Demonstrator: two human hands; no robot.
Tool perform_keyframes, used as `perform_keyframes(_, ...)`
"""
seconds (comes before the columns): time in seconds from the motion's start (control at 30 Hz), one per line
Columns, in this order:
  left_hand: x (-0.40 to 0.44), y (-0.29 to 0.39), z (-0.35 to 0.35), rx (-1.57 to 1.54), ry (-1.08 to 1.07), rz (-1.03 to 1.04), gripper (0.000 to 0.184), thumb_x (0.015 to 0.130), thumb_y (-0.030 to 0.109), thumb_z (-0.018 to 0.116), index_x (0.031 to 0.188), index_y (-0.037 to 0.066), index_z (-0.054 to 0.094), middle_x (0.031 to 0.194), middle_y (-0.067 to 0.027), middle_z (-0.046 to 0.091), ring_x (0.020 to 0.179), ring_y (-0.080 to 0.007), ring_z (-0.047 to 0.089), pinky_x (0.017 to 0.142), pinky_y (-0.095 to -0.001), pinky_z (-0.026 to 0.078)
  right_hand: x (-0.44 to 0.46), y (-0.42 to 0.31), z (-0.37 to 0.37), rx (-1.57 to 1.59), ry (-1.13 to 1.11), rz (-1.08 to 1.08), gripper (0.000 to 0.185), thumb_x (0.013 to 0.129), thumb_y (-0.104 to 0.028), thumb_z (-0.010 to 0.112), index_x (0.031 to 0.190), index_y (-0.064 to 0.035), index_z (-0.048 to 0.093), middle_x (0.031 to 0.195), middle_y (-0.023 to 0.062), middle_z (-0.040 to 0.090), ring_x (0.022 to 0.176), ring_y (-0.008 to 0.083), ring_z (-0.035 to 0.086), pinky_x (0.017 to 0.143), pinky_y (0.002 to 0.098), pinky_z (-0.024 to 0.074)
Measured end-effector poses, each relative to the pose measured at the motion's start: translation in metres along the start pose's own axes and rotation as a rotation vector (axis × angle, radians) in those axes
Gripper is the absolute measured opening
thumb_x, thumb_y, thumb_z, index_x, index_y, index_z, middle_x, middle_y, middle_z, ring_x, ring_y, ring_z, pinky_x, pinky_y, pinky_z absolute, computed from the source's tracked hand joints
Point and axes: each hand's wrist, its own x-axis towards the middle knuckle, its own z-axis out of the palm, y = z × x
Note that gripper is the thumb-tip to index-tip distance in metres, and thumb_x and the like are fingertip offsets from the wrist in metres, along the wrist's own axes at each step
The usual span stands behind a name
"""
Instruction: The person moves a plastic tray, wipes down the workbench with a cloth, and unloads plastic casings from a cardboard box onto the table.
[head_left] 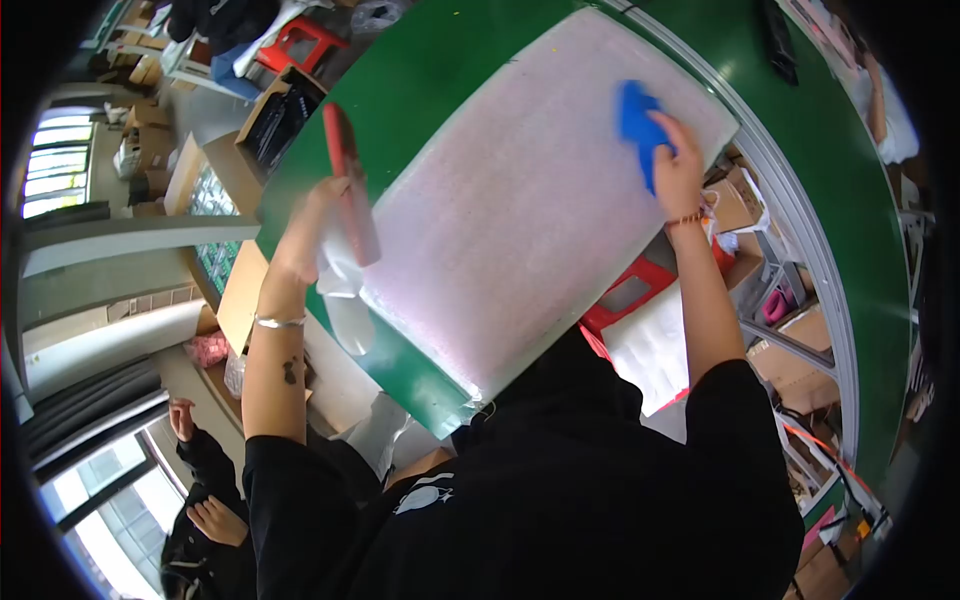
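Note:
A large pale, translucent sheet lies slanted across the green table. My right hand is closed on a crumpled blue cloth over the far right part of the sheet; both look smeared by motion. At the sheet's left edge, my left hand is closed around a long red tool, blurred, with its exact kind unclear. A strip of clear film hangs just below that hand, and I cannot tell whether the fingers grip it too.
Left of the table stand open cardboard boxes and a grey post. A red stool is under the right edge, beside shelves with boxes. Other people are at lower left, upper left and far right.

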Motion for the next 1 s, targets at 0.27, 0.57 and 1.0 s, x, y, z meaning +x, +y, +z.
perform_keyframes(0.27, 0.007, 0.019, 0.006, 0.08, 0.122, -0.058, 0.04, 0.082, 0.04, 0.055, 0.097, 0.003, 0.055, 0.075, -0.0049, 0.056, 0.061, -0.0127, 0.053, 0.054, -0.0253, 0.042, -0.171, -0.15, 0.097, 0.737, -1.422, -0.354, 0.031, 0.067, 0.0, 0.053, 0.095, -0.0084, 0.065, 0.098, 0.0098, 0.063, 0.095, 0.0262, 0.058, 0.087, 0.0363, 0.0427)
perform_keyframes(0.57, -0.003, 0.021, 0.002, 0.148, 0.18, -0.011, 0.045, 0.08, 0.041, 0.057, 0.101, 0.001, 0.055, 0.076, -0.005, 0.055, 0.063, -0.0129, 0.053, 0.056, -0.0249, 0.041, -0.073, -0.091, 0.167, 0.22, -0.652, -0.204, 0.018, 0.078, -0.003, 0.05, 0.086, -0.0038, 0.065, 0.088, 0.016, 0.062, 0.083, 0.0316, 0.058, 0.076, 0.0386, 0.0463)
perform_keyframes(1.0, 0.007, -0.016, 0.01, 0.173, 0.148, 0.0, 0.054, 0.074, 0.044, 0.062, 0.104, -0.002, 0.056, 0.08, -0.0047, 0.049, 0.062, -0.0117, 0.046, 0.057, -0.0229, 0.038, -0.085, -0.051, 0.091, 0.115, -0.352, 0.021, 0.025, 0.074, 0.001, 0.048, 0.093, -0.0036, 0.063, 0.091, 0.0163, 0.062, 0.087, 0.0304, 0.059, 0.08, 0.039, 0.0471)
